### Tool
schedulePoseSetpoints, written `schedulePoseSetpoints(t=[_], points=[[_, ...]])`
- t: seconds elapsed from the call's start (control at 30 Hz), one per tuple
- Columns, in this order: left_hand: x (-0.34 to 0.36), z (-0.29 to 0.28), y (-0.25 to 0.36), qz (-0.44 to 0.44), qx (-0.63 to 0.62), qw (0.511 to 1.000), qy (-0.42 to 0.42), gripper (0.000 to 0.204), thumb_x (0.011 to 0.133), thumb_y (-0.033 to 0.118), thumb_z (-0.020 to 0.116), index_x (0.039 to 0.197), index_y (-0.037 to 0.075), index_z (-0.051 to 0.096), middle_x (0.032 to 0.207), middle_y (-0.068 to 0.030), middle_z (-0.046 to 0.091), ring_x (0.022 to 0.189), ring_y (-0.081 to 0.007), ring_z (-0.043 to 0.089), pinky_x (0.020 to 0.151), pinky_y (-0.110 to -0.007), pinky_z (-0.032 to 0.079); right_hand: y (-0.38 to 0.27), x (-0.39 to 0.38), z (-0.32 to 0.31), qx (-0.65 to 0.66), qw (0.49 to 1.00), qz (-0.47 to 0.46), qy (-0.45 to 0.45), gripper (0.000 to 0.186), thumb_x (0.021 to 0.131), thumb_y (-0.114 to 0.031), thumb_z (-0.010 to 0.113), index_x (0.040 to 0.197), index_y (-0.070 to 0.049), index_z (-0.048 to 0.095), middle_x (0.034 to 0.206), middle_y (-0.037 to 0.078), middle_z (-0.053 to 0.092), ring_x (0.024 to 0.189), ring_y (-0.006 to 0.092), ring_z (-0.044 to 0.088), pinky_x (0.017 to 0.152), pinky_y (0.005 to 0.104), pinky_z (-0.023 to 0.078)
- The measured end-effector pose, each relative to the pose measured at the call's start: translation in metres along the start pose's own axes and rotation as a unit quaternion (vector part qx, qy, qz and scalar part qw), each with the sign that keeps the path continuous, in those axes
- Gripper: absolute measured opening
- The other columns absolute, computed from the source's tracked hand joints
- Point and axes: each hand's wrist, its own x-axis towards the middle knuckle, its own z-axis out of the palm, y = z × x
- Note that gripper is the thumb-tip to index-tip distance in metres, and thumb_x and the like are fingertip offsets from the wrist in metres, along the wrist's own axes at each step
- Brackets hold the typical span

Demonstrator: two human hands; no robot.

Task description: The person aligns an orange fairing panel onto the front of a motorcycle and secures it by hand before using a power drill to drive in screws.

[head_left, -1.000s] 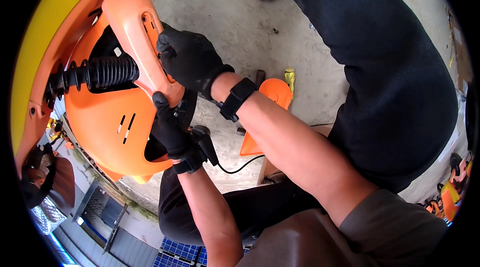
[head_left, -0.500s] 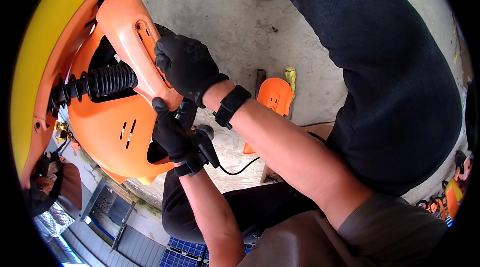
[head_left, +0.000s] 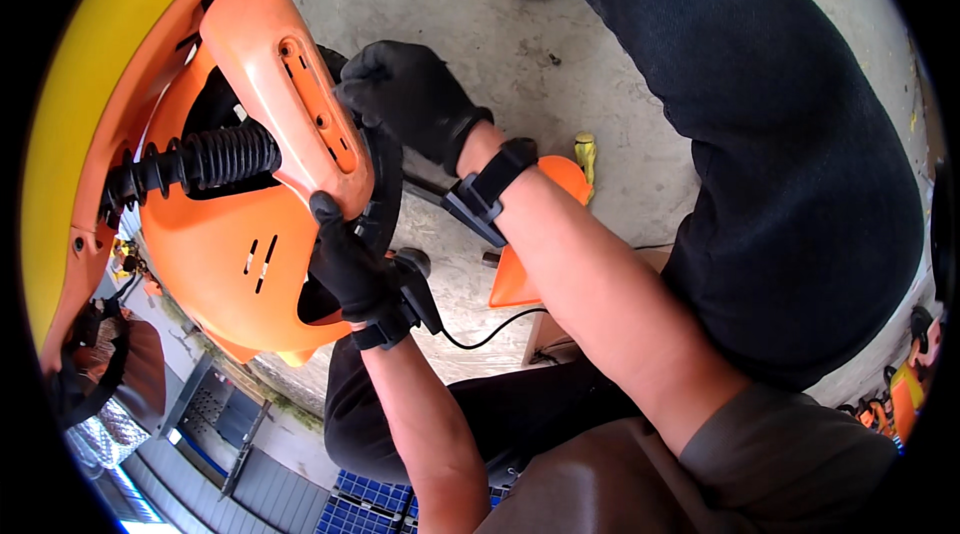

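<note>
An orange elongated cover (head_left: 260,44) with a slotted recess lies across the black spring shock absorber (head_left: 205,164), over a larger orange fender (head_left: 215,244). My gloved left hand (head_left: 350,269) grips the cover's lower end, thumb on its face. My gloved right hand (head_left: 410,94) is beside the cover's right edge, fingers curled; what they may hold is hidden. A black wheel rim or tyre shows partly behind the cover and my left hand.
A second orange panel (head_left: 515,279) and a yellow-handled tool (head_left: 586,159) lie on the concrete floor (head_left: 520,54). A black cable loops beside them. My bent legs frame the right and bottom. A yellow body panel (head_left: 80,104) curves along the left.
My right hand has come off the cover's recess to its right edge, uncovering the slot and holes. My left hand stays at the cover's lower end.
</note>
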Motion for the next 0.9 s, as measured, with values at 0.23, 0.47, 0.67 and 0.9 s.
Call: schedulePoseSetpoints(t=[0.23, 0.47, 0.67, 0.9], points=[[0.007, -0.012, -0.007, 0.029, 0.084, 0.996, -0.002, 0.034, 0.096, 0.036, 0.06, 0.087, 0.002, 0.06, 0.07, -0.0017, 0.056, 0.054, -0.0108, 0.052, 0.044, -0.024, 0.04, 0.006, -0.009, 0.006, 0.064, 0.995, 0.023, -0.067, 0.02, 0.083, -0.008, 0.069, 0.102, -0.003, 0.065, 0.092, 0.003, 0.067, 0.087, 0.011, 0.061, 0.081, 0.0268, 0.051], [0.007, -0.017, -0.008, 0.096, 0.245, 0.965, -0.005, 0.042, 0.097, 0.039, 0.058, 0.071, 0.006, 0.055, 0.06, 0.0056, 0.036, 0.056, -0.0081, 0.032, 0.05, -0.026, 0.028, 0.024, -0.002, 0.011, 0.142, 0.985, 0.045, -0.082, 0.022, 0.085, -0.009, 0.069, 0.105, -0.004, 0.062, 0.098, 0.002, 0.065, 0.093, 0.0101, 0.06, 0.085, 0.0262, 0.049], [0.006, -0.014, -0.005, 0.041, 0.129, 0.991, -0.01, 0.037, 0.097, 0.035, 0.059, 0.079, 0.003, 0.06, 0.066, 0.0033, 0.044, 0.061, -0.0082, 0.038, 0.052, -0.025, 0.031, 0.03, -0.001, 0.011, 0.165, 0.981, 0.007, -0.1, 0.019, 0.088, -0.011, 0.067, 0.105, -0.004, 0.061, 0.098, 0.002, 0.064, 0.091, 0.0099, 0.059, 0.083, 0.026, 0.049], [0.008, -0.016, -0.007, 0.011, 0.079, 0.996, -0.028, 0.034, 0.097, 0.034, 0.06, 0.097, 0.0, 0.063, 0.07, 0.0034, 0.045, 0.061, -0.0069, 0.037, 0.053, -0.021, 0.032, 0.037, -0.001, 0.024, 0.437, 0.893, 0.073, -0.08, 0.015, 0.093, -0.012, 0.059, 0.106, -0.004, 0.059, 0.098, 0.002, 0.062, 0.088, 0.0113, 0.058, 0.079, 0.0261, 0.05]])
